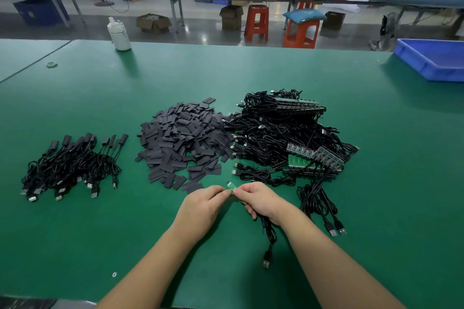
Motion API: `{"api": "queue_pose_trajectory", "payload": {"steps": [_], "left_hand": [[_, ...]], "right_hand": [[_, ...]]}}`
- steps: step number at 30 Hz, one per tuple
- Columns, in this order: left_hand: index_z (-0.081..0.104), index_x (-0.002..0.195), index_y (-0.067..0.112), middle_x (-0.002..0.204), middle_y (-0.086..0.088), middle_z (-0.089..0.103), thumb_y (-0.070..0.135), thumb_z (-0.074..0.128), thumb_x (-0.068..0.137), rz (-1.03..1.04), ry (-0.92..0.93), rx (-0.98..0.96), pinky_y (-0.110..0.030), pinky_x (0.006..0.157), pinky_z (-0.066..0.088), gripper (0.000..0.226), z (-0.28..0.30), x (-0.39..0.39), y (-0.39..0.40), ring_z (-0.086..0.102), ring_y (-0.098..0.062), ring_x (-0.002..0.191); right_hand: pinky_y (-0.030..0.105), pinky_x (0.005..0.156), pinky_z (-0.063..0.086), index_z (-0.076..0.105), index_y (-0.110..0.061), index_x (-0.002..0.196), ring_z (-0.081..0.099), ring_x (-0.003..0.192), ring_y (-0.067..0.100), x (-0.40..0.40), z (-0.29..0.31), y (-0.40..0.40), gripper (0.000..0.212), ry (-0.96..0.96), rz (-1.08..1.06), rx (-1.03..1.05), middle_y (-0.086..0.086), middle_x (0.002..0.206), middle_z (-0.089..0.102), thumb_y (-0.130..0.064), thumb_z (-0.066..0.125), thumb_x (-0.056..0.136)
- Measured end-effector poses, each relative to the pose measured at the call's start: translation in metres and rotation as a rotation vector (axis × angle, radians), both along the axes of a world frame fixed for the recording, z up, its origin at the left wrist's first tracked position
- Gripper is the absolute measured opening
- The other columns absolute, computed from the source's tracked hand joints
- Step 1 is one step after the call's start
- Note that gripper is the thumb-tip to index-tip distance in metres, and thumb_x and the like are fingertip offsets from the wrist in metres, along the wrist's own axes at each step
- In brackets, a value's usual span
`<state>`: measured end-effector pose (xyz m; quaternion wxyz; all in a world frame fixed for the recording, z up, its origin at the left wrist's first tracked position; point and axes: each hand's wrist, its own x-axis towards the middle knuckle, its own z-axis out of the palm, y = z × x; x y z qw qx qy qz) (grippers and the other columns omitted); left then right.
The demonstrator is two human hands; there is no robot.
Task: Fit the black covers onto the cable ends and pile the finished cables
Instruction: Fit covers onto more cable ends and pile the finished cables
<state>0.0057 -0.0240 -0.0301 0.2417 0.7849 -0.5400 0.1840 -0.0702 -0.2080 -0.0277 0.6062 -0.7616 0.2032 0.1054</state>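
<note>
A heap of flat black covers lies mid-table. To its right is a tangle of black cables with green circuit boards. On the left lies a pile of finished cables with covers on their ends. My left hand and my right hand meet in front of the covers, both pinching a small green circuit board at a cable end. That cable hangs from under my right hand, its USB plug lying near the table's front.
The green table carries a white bottle at the back left and a blue tray at the far right. More loose cables lie right of my right hand. Red stools and benches stand beyond the table.
</note>
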Motion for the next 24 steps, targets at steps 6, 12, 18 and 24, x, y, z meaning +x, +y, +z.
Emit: {"api": "queue_pose_trajectory", "payload": {"steps": [6,12,18,24], "left_hand": [[0.075,0.104,0.009,0.094,-0.004,0.072,0.010,0.080,0.079,-0.019,0.078,0.022,-0.028,0.058,0.055,0.026,-0.001,-0.002,-0.001,0.068,-0.021,0.070],[0.074,0.112,0.020,0.099,0.008,0.068,0.031,0.072,0.088,0.097,0.555,0.037,-0.022,0.086,0.047,0.026,0.003,0.003,-0.005,0.061,-0.007,0.091],[0.076,0.109,0.021,0.096,0.010,0.066,0.027,0.075,0.086,0.125,0.611,0.053,-0.022,0.086,0.047,0.024,0.007,0.012,0.008,0.061,-0.006,0.091],[0.079,0.100,0.021,0.092,0.015,0.068,0.022,0.077,0.084,0.171,0.636,-0.024,-0.015,0.082,0.047,0.016,0.011,0.022,0.015,0.061,0.002,0.087]], "right_hand": [[0.024,0.051,0.044,0.069,-0.020,0.093,0.047,0.050,0.011,0.001,-0.003,-0.002,0.024,0.025,-0.001,-0.002,-0.008,0.054,0.050,-0.034,0.052,0.103],[0.023,0.050,0.044,0.067,-0.021,0.087,0.046,0.045,0.010,-0.001,-0.003,0.001,0.023,0.004,-0.002,-0.024,-0.007,0.051,0.051,-0.033,0.053,0.103],[0.022,0.049,0.047,0.070,-0.017,0.086,0.050,0.050,0.009,-0.001,-0.002,0.001,0.024,-0.006,-0.012,0.011,-0.010,0.057,0.052,-0.029,0.056,0.101],[0.020,0.048,0.047,0.076,-0.015,0.093,0.050,0.052,0.005,-0.002,0.005,-0.005,0.021,0.006,0.092,0.062,-0.010,0.062,0.056,-0.024,0.059,0.100]]}}
